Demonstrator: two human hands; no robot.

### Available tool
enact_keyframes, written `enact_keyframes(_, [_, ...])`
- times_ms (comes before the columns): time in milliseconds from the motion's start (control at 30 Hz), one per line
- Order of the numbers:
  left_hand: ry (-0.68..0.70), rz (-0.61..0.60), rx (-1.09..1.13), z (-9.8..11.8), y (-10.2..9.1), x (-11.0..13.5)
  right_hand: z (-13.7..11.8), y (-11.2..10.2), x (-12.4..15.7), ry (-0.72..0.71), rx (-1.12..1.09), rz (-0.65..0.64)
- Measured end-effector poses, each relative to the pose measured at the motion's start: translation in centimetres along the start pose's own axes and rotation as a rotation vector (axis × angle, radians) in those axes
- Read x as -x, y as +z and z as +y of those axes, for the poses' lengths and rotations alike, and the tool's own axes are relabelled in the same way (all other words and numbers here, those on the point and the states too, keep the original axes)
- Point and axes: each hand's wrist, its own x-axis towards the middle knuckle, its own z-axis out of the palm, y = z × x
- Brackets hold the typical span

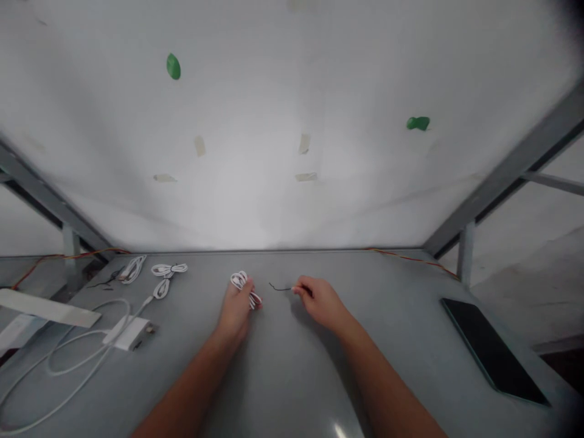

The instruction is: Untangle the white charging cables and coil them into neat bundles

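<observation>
My left hand (pixel 237 304) is closed around a coiled white cable (pixel 238 280), whose loops stick out above and below the fingers. To its right, my right hand (pixel 319 298) pinches one end of a thin black twist tie (pixel 280 288). The tie's bent free end points left toward the coil, apart from it. Both hands are just over the grey table (pixel 283 365). Left of my left hand lie a white cable bundled with a black tie (pixel 168 271) and another coiled white cable (pixel 133 269) beside some dark tie pieces (pixel 109 280).
A white charger (pixel 130 333) with a long looping cord (pixel 50 359) lies at the left, near a flat white strip (pixel 50 307). A dark phone (pixel 495 350) rests at the right edge. A white panel (pixel 255 201) rises behind the table, between grey metal posts.
</observation>
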Motion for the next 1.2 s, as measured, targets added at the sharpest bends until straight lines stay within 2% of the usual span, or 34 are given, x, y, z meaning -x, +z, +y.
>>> enact_keyframes(100, [0.059,0.041,-0.018,0.9,-1.0,-1.1,1.6,-0.9,-0.4,0.086,0.029,0.131])
enact_keyframes(233, [0.037,0.000,-0.039,1.5,-1.8,-1.9,3.7,-1.9,-1.0,0.276,0.089,0.308])
enact_keyframes(333, [0.021,-0.062,-0.119,1.5,-1.9,-1.9,5.2,-3.7,-0.8,0.446,0.127,0.381])
enact_keyframes(400, [0.017,-0.110,-0.173,1.4,-1.9,-1.7,6.3,-5.8,0.2,0.505,0.109,0.324])
enact_keyframes(567, [0.104,-0.239,-0.416,1.1,-1.7,-1.4,8.5,-11.5,3.9,0.532,0.014,-0.025])
enact_keyframes(633, [0.185,-0.304,-0.523,1.1,-1.6,-1.3,8.6,-12.2,4.2,0.516,0.020,0.029])
enact_keyframes(700, [0.289,-0.377,-0.607,1.0,-1.5,-1.1,7.6,-11.0,3.3,0.449,0.021,0.229])
enact_keyframes(733, [0.356,-0.411,-0.638,1.0,-1.4,-1.0,6.7,-9.7,2.6,0.397,0.005,0.328])
enact_keyframes(767, [0.432,-0.439,-0.666,0.9,-1.3,-0.8,5.5,-8.0,1.9,0.337,-0.039,0.360])
enact_keyframes(867, [0.651,-0.513,-0.731,0.6,-0.8,0.2,1.7,-1.5,-0.1,0.208,-0.225,0.276])
enact_keyframes(933, [0.733,-0.578,-0.756,0.3,-0.4,0.9,-0.3,2.3,-0.7,0.130,-0.581,0.095])
enact_keyframes(1000, [0.761,-0.629,-0.777,0.1,-0.3,0.9,-1.1,4.4,-0.9,0.130,-0.713,0.010])
enact_keyframes(1033, [0.778,-0.619,-0.802,0.2,-0.5,0.6,-0.9,4.6,-0.9,0.152,-0.722,0.021])
enact_keyframes(1100, [0.830,-0.489,-0.915,0.9,-1.5,-0.7,0.4,3.3,-0.9,0.226,-0.647,0.172])
enact_keyframes(1133, [0.863,-0.364,-1.001,1.5,-2.3,-1.6,1.4,2.1,-0.9,0.271,-0.580,0.298])
enact_keyframes(1200, [0.864,0.001,-1.207,2.8,-4.4,-3.5,4.0,-1.0,-0.8,0.366,-0.417,0.559])
